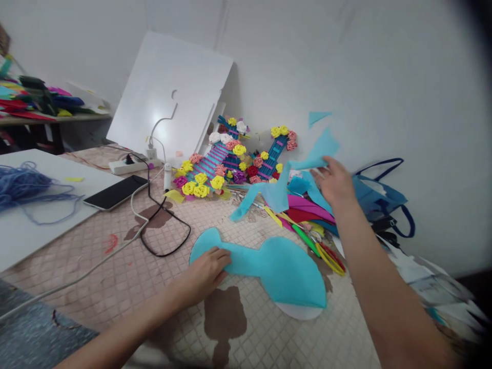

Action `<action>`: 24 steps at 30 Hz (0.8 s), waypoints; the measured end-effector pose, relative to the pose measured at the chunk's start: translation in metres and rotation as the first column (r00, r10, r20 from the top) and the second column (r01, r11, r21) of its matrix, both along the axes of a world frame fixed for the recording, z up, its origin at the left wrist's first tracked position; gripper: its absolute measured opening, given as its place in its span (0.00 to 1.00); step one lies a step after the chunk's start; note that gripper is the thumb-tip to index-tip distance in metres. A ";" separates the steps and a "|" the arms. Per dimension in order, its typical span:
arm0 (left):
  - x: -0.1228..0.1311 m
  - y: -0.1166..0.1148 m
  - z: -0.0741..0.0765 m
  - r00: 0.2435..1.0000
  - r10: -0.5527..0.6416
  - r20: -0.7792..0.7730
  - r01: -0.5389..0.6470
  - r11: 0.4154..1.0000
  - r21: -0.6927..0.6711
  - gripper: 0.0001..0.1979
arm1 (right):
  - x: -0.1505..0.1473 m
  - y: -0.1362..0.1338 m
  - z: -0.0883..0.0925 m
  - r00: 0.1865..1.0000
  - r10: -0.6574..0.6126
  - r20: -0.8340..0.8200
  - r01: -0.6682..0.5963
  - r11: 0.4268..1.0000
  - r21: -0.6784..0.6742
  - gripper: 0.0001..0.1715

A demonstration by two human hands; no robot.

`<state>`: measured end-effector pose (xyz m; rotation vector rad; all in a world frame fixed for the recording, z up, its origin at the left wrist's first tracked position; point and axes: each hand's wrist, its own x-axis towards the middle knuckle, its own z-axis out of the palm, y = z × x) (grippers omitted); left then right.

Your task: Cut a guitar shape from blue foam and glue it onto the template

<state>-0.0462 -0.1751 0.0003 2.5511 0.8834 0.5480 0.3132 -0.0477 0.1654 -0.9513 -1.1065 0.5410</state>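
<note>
A turquoise cutout (292, 271), narrow in the middle and rounded at both ends, lies on the table with white backing showing along its lower right edge. My left hand (211, 267) rests on its left end, fingers bent lightly against the surface and not wrapped round it. Raised above the table on the right, my right hand (335, 180) pinches a turquoise paper offcut (280, 189) that dangles in strips to the left. Above it a small turquoise piece (318, 118) appears against the wall; what supports it I cannot tell.
Paper-flower decorations (215, 164) stand at the back. Scissors with yellow handles (331, 259), a green tool (305, 238) and coloured sheets crowd the right. A blue bag (378, 192) sits beyond. Left are a phone (117, 192), a glue gun (167, 177), cables and blue yarn (26, 184).
</note>
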 end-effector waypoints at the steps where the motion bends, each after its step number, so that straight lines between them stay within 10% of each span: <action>1: 0.000 0.000 -0.001 1.000 -0.003 -0.001 0.003 1.000 0.005 0.09 | -0.006 -0.001 -0.008 0.995 0.041 0.092 -0.033 0.995 -0.093 0.09; 7: -0.001 0.001 -0.003 1.000 -0.017 -0.002 0.017 1.000 0.026 0.11 | -0.054 -0.024 -0.061 0.899 0.343 0.273 -0.212 0.886 -0.413 0.20; 12: -0.001 0.000 -0.001 1.000 -0.017 0.003 0.017 0.999 0.028 0.12 | -0.076 -0.051 -0.067 0.783 0.540 0.309 -0.336 0.785 -0.521 0.21; 24: -0.002 0.001 -0.001 1.000 -0.015 -0.007 0.015 1.000 0.021 0.11 | -0.045 -0.044 -0.106 0.774 0.430 0.465 -0.038 0.764 -0.644 0.11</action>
